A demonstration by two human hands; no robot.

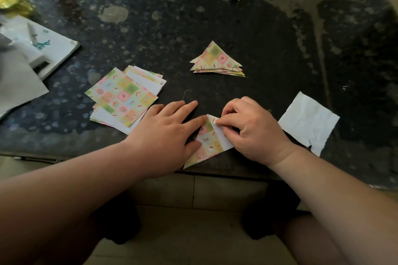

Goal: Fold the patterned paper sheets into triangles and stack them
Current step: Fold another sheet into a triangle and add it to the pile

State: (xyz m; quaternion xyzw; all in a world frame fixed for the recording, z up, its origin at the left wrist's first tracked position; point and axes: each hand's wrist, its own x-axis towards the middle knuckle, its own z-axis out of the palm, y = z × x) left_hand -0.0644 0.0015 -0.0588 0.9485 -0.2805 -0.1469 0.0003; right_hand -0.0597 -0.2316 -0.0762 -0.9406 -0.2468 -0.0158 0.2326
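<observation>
Patterned sheet (206,142) lies half-folded at the near edge of the table (258,49); I judge it thin, light, quick to slide. My left hand (165,133) presses it with flat fingers, and my right hand (253,128) pinches its top corner, where I would hold.

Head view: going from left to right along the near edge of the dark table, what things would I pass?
Pile of flat patterned sheets → left hand → half-folded sheet → right hand → creased white paper square.
</observation>
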